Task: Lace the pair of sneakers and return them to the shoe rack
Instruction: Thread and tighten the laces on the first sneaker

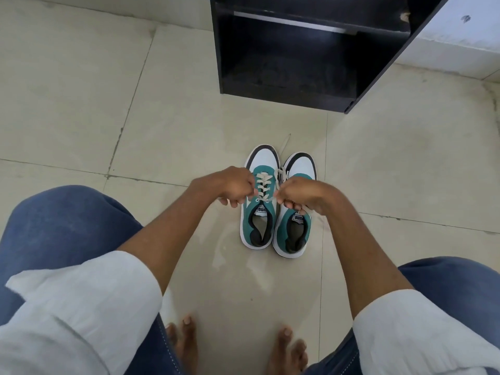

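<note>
Two teal, white and black sneakers stand side by side on the tiled floor, toes pointing away from me. The left sneaker point(259, 217) has a cream lace point(263, 185) crossed through its eyelets. My left hand point(234, 189) grips one end of that lace at the shoe's left side. My right hand point(297, 194) grips the other end between the two shoes, and it partly hides the right sneaker point(293, 231). A loose lace end lies on the floor past the toes. The black shoe rack point(297, 50) stands open just beyond the sneakers.
My bare feet point(235, 345) rest on the floor near the bottom edge, with my blue-trousered knees on both sides. A white wall base point(457, 44) runs to the right of the rack. Beige floor tiles point(81, 104) stretch to the left.
</note>
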